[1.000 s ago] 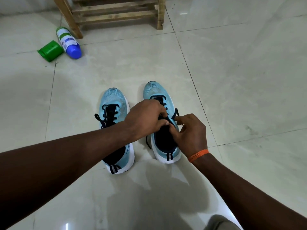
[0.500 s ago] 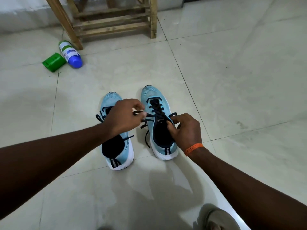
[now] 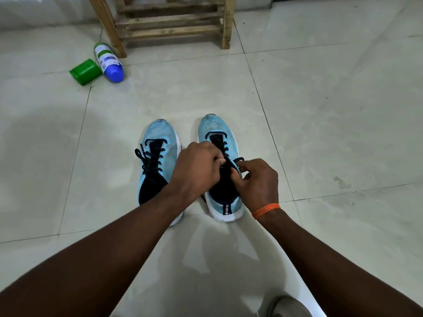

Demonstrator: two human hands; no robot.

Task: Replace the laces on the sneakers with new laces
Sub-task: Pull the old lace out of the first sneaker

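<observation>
- Two light-blue sneakers sitting side by side on the tiled floor [image 3: 320, 110], roughly mid-floor, toes pointing toward the far edge where a wooden rack [image 3: 169, 26] is standing.
- Right sneaker [image 3: 219, 133] is the one being worked on; left sneaker [image 3: 160, 138] is lying just beside it w/ its dark lace [image 3: 148, 161] threaded and ends hanging loose to the outside.
- Both hands are meeting over the right sneaker's tongue, close together, nearly touching.
- Left hand [image 3: 196, 168] is curled, fingertips pinched on the right sneaker's lace [image 3: 225, 149] near the top eyelets.
- Right hand [image 3: 258, 181] is pinching the other side of the lace at the collar, forefinger sticking out; orange thread band [image 3: 266, 210] on that wrist.
- Step in hand, as I'm judging it: undoing / loosening the old lace at the top, prob. the knot. No new laces are showing anywhere in view.
- Doing it well:
  - keeping the shoe pinned w/ one hand so it isn't sliding on the glossy tile;
  - pulling a free end, not a loop, so the knot isn't jamming;
  - slackening each crossing top-down before drawing the lace out, rather than yanking thru all eyelets at once;
  - watching the tips, since frayed ends snag.
- Green cap [image 3: 85, 70] and a blue-ended bottle [image 3: 108, 61] are lying toward the far-left corner, well apart from the shoes.
</observation>
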